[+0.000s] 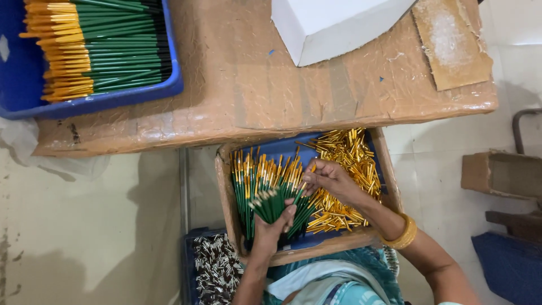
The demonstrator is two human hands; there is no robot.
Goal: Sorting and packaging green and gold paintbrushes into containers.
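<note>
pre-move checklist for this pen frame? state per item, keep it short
1. Left hand grips a bundle of green pens: ok.
2. Right hand at the pen tips, over the gold caps: ok.
3. Which single part the right fingers pinch: cannot tell.
4. Lap box holds loose pens and caps inside its walls: ok.
5. Blue tray of sorted pens rests on the table, one corner at the front edge: ok.
6. Bin of dark parts beside the left arm, untouched: ok.

Taped brown table (254, 96) — blue tray (17, 85), white box (333, 25), cardboard scrap (451, 45).
</note>
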